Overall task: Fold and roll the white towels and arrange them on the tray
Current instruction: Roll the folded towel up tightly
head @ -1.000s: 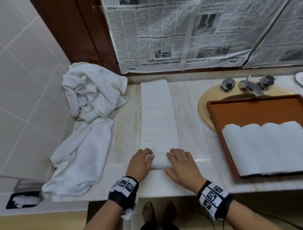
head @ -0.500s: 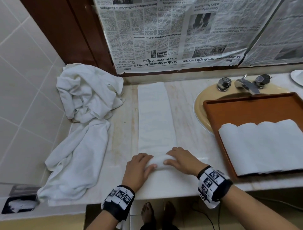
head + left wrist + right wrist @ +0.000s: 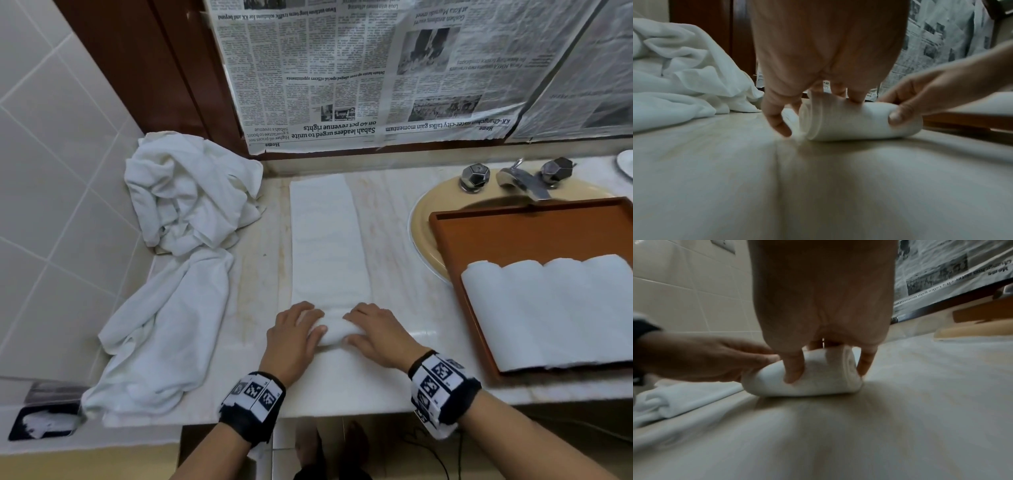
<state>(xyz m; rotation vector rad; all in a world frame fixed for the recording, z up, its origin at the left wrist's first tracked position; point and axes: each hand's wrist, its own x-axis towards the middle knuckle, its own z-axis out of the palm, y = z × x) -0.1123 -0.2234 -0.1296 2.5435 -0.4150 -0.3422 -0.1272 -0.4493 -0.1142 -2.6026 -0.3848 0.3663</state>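
Item: long folded white towel on pale marble surface. Our left hand and right hand curl around its near end; roll thicker than a second ago, strip shorter, rolling underway.

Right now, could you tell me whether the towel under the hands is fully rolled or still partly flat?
Partly rolled. Both hands grip a short roll at the near end, while the rest of the folded towel lies flat toward the wall.
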